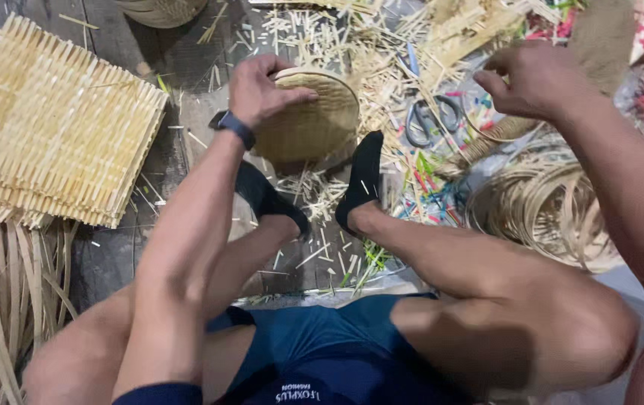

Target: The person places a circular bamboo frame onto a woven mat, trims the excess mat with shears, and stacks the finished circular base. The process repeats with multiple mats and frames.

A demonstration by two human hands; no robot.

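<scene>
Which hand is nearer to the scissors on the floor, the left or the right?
The right hand. It is raised a little to the right of the scissors, not touching them. The left hand is farther away, resting on the round woven basket left of them.

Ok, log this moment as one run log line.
left hand: gripping round woven basket | right hand: pinching cane strip | scissors: on floor between

A dark plank floor (187,45) carries woven mats (52,120), scissors (431,120), coiled strips (547,202) and bamboo scraps (329,45).

Matt woven bamboo basket (311,120), rough split-bamboo mats (52,127), metal scissors (431,120).
</scene>
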